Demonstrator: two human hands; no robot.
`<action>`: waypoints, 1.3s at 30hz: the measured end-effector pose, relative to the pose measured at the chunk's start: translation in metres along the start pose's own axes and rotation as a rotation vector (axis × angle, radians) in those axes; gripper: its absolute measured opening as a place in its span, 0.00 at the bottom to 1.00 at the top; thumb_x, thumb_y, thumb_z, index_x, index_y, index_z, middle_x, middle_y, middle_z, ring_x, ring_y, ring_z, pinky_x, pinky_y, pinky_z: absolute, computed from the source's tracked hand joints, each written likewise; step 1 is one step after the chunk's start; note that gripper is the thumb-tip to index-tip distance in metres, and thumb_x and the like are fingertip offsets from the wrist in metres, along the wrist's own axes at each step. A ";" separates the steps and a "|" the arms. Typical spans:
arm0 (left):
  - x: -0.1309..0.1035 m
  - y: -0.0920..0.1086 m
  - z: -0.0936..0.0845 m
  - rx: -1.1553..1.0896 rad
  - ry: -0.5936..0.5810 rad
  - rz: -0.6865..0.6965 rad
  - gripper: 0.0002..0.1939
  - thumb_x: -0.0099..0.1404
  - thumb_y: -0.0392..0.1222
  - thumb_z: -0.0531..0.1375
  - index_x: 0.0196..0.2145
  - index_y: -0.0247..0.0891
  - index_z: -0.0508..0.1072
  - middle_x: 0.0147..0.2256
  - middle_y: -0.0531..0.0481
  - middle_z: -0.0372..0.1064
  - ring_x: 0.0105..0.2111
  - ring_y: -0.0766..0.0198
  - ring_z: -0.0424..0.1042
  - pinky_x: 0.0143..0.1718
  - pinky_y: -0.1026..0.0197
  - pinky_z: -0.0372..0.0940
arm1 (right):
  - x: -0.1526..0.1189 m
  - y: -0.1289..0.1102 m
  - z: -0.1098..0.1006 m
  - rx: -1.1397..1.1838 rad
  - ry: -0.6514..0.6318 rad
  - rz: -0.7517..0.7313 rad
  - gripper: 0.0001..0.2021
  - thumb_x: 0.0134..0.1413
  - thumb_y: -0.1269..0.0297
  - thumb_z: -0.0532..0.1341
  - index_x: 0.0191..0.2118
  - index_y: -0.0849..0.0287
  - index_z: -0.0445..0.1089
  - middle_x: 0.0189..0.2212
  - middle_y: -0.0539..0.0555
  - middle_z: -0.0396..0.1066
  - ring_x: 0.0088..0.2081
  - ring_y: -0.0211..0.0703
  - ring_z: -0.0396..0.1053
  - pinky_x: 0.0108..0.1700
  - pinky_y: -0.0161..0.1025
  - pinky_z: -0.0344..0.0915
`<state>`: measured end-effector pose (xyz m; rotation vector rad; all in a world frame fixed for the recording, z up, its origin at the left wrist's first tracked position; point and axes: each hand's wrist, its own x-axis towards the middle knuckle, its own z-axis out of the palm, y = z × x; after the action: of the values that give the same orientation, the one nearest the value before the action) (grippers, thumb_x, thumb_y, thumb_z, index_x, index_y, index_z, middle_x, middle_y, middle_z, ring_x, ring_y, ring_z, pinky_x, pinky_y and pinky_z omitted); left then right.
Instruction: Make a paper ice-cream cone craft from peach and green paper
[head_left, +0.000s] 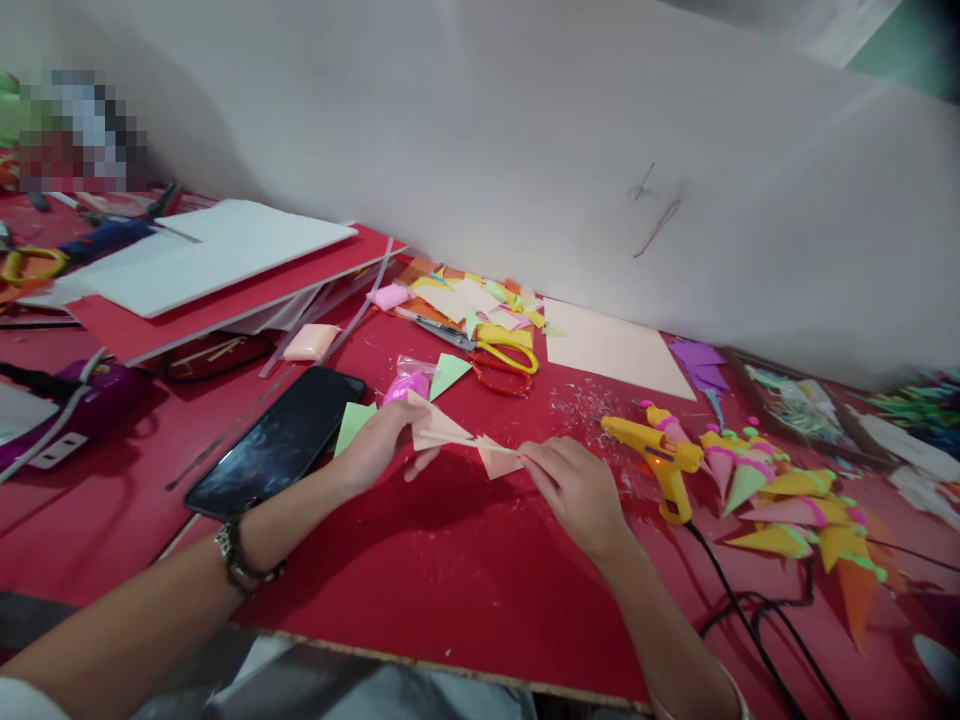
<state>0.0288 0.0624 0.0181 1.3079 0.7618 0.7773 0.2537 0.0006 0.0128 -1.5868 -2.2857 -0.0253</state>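
Above the red board, my left hand [379, 440] is closed on a piece of peach paper [439, 422]. My right hand [577, 490] pinches the far end of a thin pale strip [491, 445] that runs across to the left-hand paper. A second small peach piece [497, 462] hangs by the right fingertips; whether it joins the first is unclear. Behind the left hand lie a bag of pink clay [407, 382] and green paper pieces [450, 375]. A black phone [277, 440] rests beside my left wrist. Nearest to my right hand is a yellow glue gun [656, 455].
Scissors [506, 355] with yellow and red handles lie before a heap of paper scraps [480, 295]. Small decorated paper cones [787, 510] crowd the right side, near the black cord [735, 600]. White boards [247, 250] are stacked at left. A wall [465, 130] stands behind.
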 end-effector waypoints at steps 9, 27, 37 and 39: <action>-0.003 0.004 0.000 0.342 -0.060 0.064 0.20 0.59 0.40 0.50 0.12 0.34 0.61 0.12 0.55 0.58 0.15 0.73 0.59 0.22 0.68 0.56 | 0.000 0.002 -0.001 -0.095 0.002 -0.044 0.13 0.58 0.65 0.47 0.38 0.58 0.69 0.27 0.53 0.67 0.31 0.39 0.59 0.35 0.35 0.54; -0.002 -0.006 0.013 0.369 -0.466 -0.046 0.14 0.60 0.44 0.51 0.22 0.33 0.64 0.15 0.58 0.53 0.15 0.75 0.54 0.17 0.71 0.51 | 0.001 -0.025 0.002 0.213 -0.153 -0.101 0.14 0.57 0.59 0.47 0.44 0.57 0.64 0.37 0.55 0.70 0.37 0.40 0.66 0.38 0.34 0.58; -0.001 -0.007 0.013 0.551 -0.458 0.118 0.13 0.60 0.41 0.50 0.24 0.32 0.67 0.19 0.56 0.57 0.20 0.73 0.53 0.21 0.70 0.50 | 0.003 -0.025 0.000 0.440 -0.276 -0.034 0.11 0.57 0.61 0.49 0.37 0.56 0.67 0.31 0.50 0.70 0.33 0.36 0.66 0.34 0.31 0.57; -0.001 -0.004 0.014 0.590 -0.397 0.129 0.13 0.60 0.42 0.50 0.30 0.33 0.70 0.24 0.54 0.63 0.24 0.70 0.59 0.24 0.70 0.54 | 0.003 -0.023 -0.001 0.436 -0.274 -0.025 0.11 0.57 0.62 0.49 0.38 0.55 0.67 0.32 0.50 0.70 0.34 0.36 0.66 0.35 0.31 0.57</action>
<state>0.0408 0.0538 0.0153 1.9857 0.6054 0.3718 0.2322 -0.0049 0.0185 -1.3958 -2.2967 0.6752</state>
